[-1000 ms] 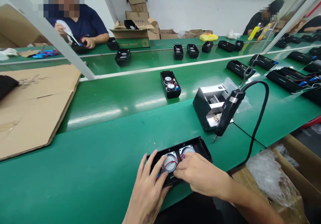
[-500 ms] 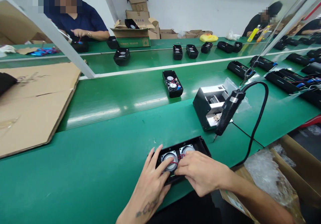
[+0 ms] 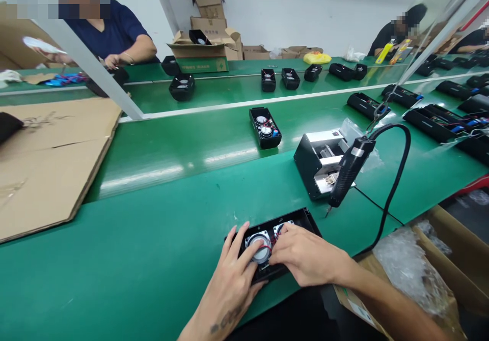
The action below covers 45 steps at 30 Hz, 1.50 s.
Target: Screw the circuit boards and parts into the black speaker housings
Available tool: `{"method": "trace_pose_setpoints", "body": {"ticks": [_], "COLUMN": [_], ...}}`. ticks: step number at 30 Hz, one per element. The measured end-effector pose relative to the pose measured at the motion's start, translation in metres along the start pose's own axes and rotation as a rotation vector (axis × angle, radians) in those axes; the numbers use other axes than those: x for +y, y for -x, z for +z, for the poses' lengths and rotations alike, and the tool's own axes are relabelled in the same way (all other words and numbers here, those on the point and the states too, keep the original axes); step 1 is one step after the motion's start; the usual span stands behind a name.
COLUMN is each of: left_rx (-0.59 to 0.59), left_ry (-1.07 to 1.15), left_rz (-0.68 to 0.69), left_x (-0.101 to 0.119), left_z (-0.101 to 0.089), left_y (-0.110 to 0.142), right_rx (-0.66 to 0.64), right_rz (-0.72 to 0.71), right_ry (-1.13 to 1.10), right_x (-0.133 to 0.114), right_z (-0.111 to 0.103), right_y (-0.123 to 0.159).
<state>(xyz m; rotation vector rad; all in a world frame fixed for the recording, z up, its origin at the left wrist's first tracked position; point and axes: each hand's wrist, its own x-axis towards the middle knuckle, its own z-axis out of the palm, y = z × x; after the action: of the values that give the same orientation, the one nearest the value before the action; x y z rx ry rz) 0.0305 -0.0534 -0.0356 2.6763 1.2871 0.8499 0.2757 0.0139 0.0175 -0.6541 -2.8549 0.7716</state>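
A black speaker housing (image 3: 301,219) lies open at the near edge of the green bench, with two round silver speakers (image 3: 260,243) and red wires inside. My left hand (image 3: 233,275) rests on its left end, fingers spread, fingertips on the left speaker. My right hand (image 3: 305,254) lies over the right speaker, fingers bent down onto the parts between the speakers; whether it pinches anything is hidden.
An electric screwdriver (image 3: 347,170) hangs on a black cable beside a small black screw box (image 3: 313,160). Another open housing (image 3: 265,127) sits on the conveyor belt, several more further back. Flat cardboard (image 3: 49,158) lies left. A seated person (image 3: 110,35) works across; carton (image 3: 451,259) at right.
My left hand slid further onto the left speaker and my right hand shifted slightly left over the right one. The housing on the belt drifted right. The person opposite moved their hands.
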Motion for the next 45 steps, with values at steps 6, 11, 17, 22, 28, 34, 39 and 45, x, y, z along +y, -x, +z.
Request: {"method": "trace_pose_setpoints", "body": {"ticks": [6, 11, 17, 22, 28, 34, 39, 45], "left_rx": [-0.003, -0.038, -0.168, -0.508, -0.743, -0.731, -0.726, -0.688], "left_ry": [-0.023, -0.063, 0.005, 0.288, 0.499, 0.541, 0.579, 0.585], "left_rz": [0.009, 0.031, 0.037, -0.111, -0.395, -0.444, -0.424, -0.4], "left_x": [0.002, 0.004, -0.006, -0.041, -0.063, -0.058, -0.061, -0.058], "left_z": [-0.001, -0.004, -0.011, -0.029, -0.046, -0.047, -0.048, -0.049], "left_y": [-0.002, -0.004, -0.018, -0.062, -0.105, -0.107, -0.108, -0.107], "right_rx": [0.026, -0.063, -0.11, -0.122, -0.198, -0.169, -0.142, -0.15], "right_rz": [-0.049, -0.029, 0.086, 0.182, 0.251, 0.213, 0.216, 0.248], "right_ry": [0.004, -0.041, -0.089, 0.084, -0.077, -0.081, 0.004, 0.057], "right_x": [0.001, -0.003, -0.014, -0.016, 0.005, 0.009, 0.005, 0.0], "right_z": [0.009, -0.003, -0.013, -0.031, -0.059, -0.057, -0.055, -0.052], "right_y": [0.005, 0.002, -0.005, -0.025, -0.059, -0.06, -0.058, -0.061]}}
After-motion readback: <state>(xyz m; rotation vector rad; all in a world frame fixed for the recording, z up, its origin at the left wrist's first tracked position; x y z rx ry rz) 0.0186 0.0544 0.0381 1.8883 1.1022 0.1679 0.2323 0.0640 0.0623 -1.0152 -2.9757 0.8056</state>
